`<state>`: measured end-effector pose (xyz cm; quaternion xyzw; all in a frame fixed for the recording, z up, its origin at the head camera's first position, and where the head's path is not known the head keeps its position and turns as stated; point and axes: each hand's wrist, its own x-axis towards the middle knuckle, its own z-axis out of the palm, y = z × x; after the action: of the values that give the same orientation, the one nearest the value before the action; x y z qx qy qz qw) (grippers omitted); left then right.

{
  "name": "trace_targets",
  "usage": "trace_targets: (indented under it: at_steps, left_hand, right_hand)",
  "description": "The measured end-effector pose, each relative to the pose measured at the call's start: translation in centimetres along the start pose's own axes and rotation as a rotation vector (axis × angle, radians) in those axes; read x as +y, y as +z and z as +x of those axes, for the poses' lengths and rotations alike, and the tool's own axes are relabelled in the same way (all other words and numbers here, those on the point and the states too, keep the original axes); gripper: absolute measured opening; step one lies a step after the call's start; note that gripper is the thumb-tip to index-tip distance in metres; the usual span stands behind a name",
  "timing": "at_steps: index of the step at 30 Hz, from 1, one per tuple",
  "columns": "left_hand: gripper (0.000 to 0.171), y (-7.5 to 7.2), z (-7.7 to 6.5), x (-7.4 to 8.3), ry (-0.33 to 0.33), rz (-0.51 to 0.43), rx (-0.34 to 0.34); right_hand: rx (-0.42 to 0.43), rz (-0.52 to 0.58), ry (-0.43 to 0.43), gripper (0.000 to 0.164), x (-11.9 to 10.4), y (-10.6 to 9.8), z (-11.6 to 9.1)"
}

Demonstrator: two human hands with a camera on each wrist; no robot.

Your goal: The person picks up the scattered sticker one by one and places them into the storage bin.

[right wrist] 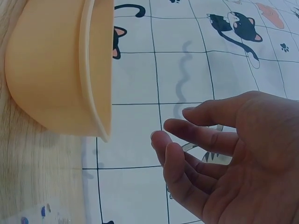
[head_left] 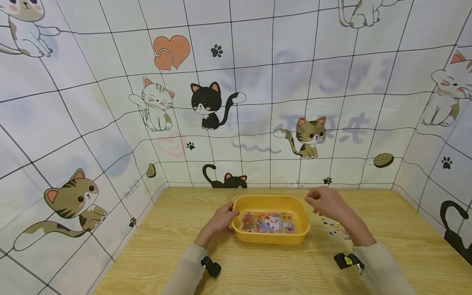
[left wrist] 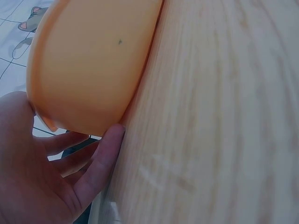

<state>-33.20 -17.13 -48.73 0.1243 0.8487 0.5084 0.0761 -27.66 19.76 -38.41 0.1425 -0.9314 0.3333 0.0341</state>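
Observation:
A yellow plastic basin (head_left: 271, 239) sits on the table, holding many small colourful pieces with a brown bear-shaped piece (head_left: 248, 222) and a white animal-shaped piece (head_left: 273, 223) among them. At the basin's left end my left hand (head_left: 222, 218) grips it, thumb over the rim and fingers against the outer wall. In the left wrist view those fingers (left wrist: 105, 154) touch the orange-looking wall. My right hand (head_left: 327, 201) hovers just off the basin's right end. Its fingers are loosely bent, and the right wrist view shows nothing between them and the thumb (right wrist: 210, 114).
Small colourful bits (head_left: 337, 229) lie on the wooden table (head_left: 258, 266) right of the basin, partly behind my right forearm. A white sheet (head_left: 258, 102) with cat drawings and grid lines hangs behind the table and along both sides.

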Motion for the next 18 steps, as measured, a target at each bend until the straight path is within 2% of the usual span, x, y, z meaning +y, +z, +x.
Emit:
trace_targets:
  at_steps: [18]
  left_hand:
    - [0.041,0.1,0.1,0.0,-0.002,-0.008,0.003]
  right_hand:
    - [0.052,0.008,-0.011,0.025,2.4,-1.4,-1.2]
